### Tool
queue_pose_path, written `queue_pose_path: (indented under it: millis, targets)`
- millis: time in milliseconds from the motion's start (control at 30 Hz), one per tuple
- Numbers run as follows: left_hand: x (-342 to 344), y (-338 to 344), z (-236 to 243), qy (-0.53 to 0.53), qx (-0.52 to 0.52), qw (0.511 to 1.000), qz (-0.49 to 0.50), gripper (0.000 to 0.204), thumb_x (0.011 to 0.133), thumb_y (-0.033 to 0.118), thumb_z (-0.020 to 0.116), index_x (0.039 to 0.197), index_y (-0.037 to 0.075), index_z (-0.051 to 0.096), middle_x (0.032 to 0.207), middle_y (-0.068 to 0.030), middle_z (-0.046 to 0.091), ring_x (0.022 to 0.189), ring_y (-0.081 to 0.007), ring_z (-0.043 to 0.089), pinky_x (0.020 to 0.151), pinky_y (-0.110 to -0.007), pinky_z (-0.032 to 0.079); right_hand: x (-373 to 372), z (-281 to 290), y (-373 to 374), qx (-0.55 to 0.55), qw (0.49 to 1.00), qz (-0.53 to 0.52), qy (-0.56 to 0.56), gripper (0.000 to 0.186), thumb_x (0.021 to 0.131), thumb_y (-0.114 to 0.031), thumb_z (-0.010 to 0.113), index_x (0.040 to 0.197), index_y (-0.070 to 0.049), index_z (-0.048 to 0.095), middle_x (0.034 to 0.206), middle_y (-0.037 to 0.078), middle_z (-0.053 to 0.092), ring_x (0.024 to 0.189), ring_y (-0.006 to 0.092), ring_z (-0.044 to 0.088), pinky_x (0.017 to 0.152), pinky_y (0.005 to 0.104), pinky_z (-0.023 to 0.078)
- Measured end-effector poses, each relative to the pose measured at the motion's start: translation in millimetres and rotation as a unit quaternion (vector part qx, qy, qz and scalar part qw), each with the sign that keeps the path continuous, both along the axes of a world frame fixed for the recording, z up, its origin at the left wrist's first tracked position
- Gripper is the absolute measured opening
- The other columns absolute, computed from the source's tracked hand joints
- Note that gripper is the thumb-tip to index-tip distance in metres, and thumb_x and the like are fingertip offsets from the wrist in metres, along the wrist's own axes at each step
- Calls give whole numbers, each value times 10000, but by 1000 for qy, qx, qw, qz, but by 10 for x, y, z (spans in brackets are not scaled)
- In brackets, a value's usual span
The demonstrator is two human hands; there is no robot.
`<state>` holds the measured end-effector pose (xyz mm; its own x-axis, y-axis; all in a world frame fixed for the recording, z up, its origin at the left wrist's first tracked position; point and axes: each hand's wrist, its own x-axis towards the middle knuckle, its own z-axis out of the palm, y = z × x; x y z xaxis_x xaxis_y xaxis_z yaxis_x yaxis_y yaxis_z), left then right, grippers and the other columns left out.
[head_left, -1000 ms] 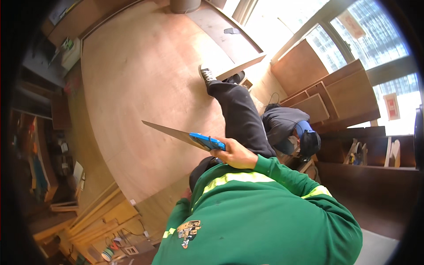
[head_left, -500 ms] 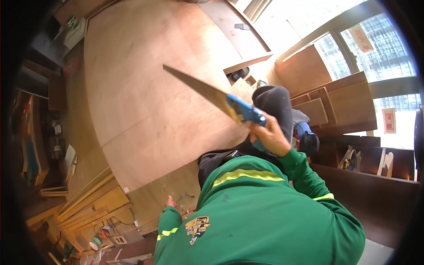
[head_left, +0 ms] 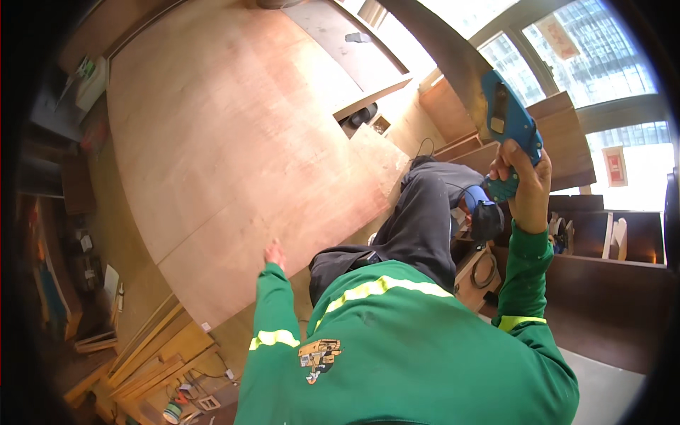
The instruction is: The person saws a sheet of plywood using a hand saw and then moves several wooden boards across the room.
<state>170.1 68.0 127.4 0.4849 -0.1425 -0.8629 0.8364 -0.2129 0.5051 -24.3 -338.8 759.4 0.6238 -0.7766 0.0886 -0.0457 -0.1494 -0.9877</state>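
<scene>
My right hand (head_left: 525, 177) is closed round the blue handle of a hand saw (head_left: 457, 60). The saw is raised at the right, its wide blade slanting up and left past the top edge of the view. My left hand (head_left: 275, 253) is open, fingers stretched out, at the near edge of a large plywood sheet (head_left: 212, 156). Whether it rests on the sheet or hovers just over it, I cannot tell. The sheet fills much of the middle and far left.
At the right, close to my leg, a person (head_left: 489, 212) bends low, partly hidden. Dark wooden boxes (head_left: 581, 234) and leaning boards (head_left: 567, 142) stand by the windows. Wood strips (head_left: 149, 340), cords and a tape roll (head_left: 172, 412) lie at lower left. A raised wooden edge (head_left: 372, 98) borders the sheet.
My right hand has lifted the saw up and to the right, away from over the plywood. My left hand has moved forward to the sheet's near edge. The view has shifted slightly.
</scene>
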Motion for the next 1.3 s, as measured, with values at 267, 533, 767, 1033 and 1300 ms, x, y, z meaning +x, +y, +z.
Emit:
queue_pose_path:
  millis: [267,533,767,1033,1300]
  targets:
    - [882,213,536,-156,40,986,-30,702,941,436,722,1467,72,433,1343,-110,579,1099,-221,588,932,-404,486,-177,-410,-142,60,997,-49,-2,197,992,-140,637,838,-59,543,739,17,496,612,98,488,603,285,464]
    - [-11,1281,-32,117,234,964,-51,473,982,497,636,1326,185,545,1065,-87,581,846,-216,502,871,-519,472,-451,-579,-343,93,992,-84,-12,127,971,-131,668,907,-44,602,695,12,559,590,93,524,580,281,482]
    - [-1106,175,125,155,150,975,-58,747,968,535,633,1551,145,375,1355,-127,543,1262,-303,509,1088,-563,364,-626,-620,-758,87,990,-110,34,154,977,-151,662,889,-55,580,697,13,543,600,102,532,583,283,487]
    - [-1000,-649,392,29,140,987,75,676,921,522,698,1437,150,466,1389,-65,547,1214,-284,536,1041,-556,395,-203,-750,-1764,80,996,-35,20,186,978,-161,659,874,-73,533,743,14,503,628,97,477,614,293,452]
    - [-1955,-1398,582,38,203,946,251,515,930,497,689,1325,206,534,1197,-8,581,1032,-189,551,908,-484,459,20,-999,-2956,143,985,99,-3,168,985,-160,645,899,-47,556,730,12,504,629,115,480,607,291,447]
